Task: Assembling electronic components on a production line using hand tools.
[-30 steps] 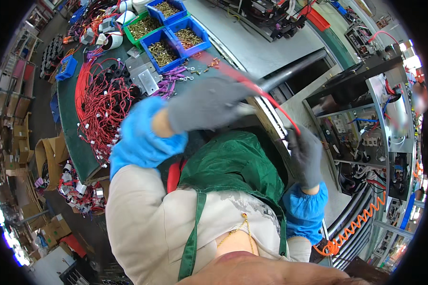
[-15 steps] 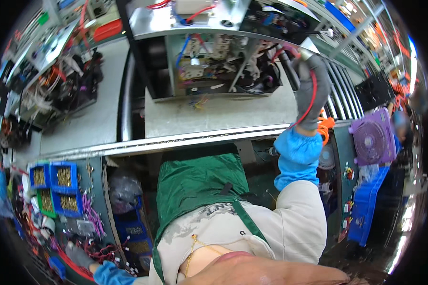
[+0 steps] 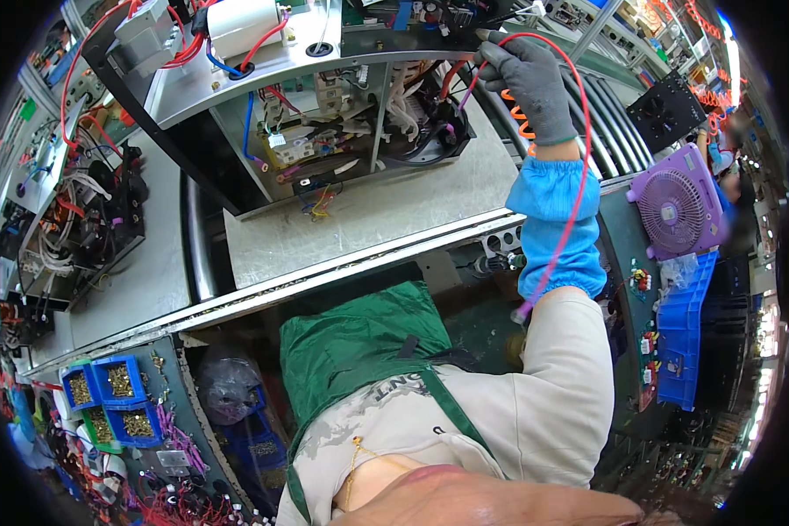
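Observation:
My right hand (image 3: 535, 95), in a grey glove with a blue sleeve cover, is raised at the right side of an open metal cabinet (image 3: 250, 200). Its thumb and fingers pinch a red cable (image 3: 584, 131). From the fingertips the cable arches over the hand and hangs along the forearm, ending in a purple-sleeved tip (image 3: 523, 312). Inside the cabinet are white, black and blue wires (image 3: 248, 123) and terminal blocks (image 3: 300, 149). On its top shelf rests a white cylinder (image 3: 241, 28) with red and blue leads. My left hand is out of view.
The cabinet stands on a pale board (image 3: 368, 210) over a roller conveyor (image 3: 618, 131). At lower left are blue bins (image 3: 137, 422) of brass-coloured parts and bundled wires (image 3: 180, 508). A purple fan (image 3: 675, 206) and blue tray (image 3: 680, 333) are at right. Another wired unit (image 3: 79, 228) stands left.
The view has shifted and tilted. My right hand has moved up and left to the cabinet's edge with the red cable, whose purple end now shows. My left hand has left the view.

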The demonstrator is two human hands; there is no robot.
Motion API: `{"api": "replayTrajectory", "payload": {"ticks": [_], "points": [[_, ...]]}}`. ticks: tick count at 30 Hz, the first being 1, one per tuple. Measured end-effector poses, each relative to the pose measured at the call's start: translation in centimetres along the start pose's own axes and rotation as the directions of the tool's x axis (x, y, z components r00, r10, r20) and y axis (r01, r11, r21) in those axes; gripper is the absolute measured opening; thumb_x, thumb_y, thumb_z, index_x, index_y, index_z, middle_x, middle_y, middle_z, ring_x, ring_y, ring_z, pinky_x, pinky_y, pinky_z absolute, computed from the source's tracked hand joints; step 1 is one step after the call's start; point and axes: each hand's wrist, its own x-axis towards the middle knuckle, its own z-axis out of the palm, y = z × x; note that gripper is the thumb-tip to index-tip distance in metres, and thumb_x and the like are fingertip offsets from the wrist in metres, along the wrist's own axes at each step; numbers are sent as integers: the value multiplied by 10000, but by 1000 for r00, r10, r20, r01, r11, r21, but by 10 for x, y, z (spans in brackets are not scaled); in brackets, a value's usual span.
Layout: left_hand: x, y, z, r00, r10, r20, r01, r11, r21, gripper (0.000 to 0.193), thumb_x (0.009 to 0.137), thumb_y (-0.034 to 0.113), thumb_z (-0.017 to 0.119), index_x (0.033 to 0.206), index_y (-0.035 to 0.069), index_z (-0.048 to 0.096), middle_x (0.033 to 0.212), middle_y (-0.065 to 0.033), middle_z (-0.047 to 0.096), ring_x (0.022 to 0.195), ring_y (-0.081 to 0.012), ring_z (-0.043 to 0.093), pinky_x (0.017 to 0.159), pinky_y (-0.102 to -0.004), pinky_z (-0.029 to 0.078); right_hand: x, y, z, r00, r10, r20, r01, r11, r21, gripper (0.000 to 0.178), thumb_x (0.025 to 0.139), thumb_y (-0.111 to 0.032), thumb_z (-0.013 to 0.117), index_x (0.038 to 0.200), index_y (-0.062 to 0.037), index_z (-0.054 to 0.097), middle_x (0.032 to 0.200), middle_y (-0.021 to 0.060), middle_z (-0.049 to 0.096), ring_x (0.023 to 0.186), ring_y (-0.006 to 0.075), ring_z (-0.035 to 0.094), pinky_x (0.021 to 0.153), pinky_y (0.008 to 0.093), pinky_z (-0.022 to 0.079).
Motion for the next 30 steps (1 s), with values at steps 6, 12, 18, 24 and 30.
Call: {"api": "replayTrajectory", "payload": {"ticks": [6, 12, 18, 24, 30], "points": [[14, 46, -9, 972, 188, -140, -197, 979, -49, 360, 869, 275, 507, 966, -48, 635, 1024, -203, 626, 954, -317, 587, 837, -390, 450, 9, 29, 1, 999, 0, 46, 2, 999, -41, 314, 879, -204, 604, 1113, 5, 603, 830, 61, 656, 716, 96, 626, 602, 226, 535], [26, 78, -13, 895, 366, -257, -400, 911, -96, 372, 869, 278, 511, 984, -54, 633, 1028, -200, 628, 970, -310, 585, 848, -386, 448, 11, 27, -2, 998, -67, 12, 68, 986, -149, 344, 887, -223, 592, 1147, 2, 584, 837, 81, 651, 767, 137, 649, 647, 253, 535], [53, 69, -34, 786, 459, -413, -539, 837, -96, 384, 869, 282, 514, 1001, -60, 630, 1031, -197, 631, 985, -303, 584, 860, -382, 446, 18, -11, 24, 947, -255, 198, 313, 580, -752, 142, 765, -152, 579, 843, -38, 610, 812, 183, 617, 679, 324, 614, 603, 386, 488], [173, -100, -8, 601, 548, -582, -724, 682, -105, 398, 869, 286, 518, 1018, -66, 627, 1034, -195, 634, 1001, -295, 582, 871, -377, 444, 23, 14, -25, 878, -467, 111, 470, 790, -394, 284, 820, -198, 632, 1052, -34, 643, 763, 161, 585, 652, 221, 566, 610, 323, 472], [158, -13, 58, 550, 531, -645, -806, 538, -245, 352, 909, 199, 498, 1137, -66, 543, 1116, -148, 602, 1031, -236, 569, 887, -350, 436, -5, -2, -37, 916, -401, -25, 402, 912, 87, 298, 898, -232, 581, 1125, -41, 614, 861, 76, 644, 724, 128, 651, 628, 249, 540]]}}
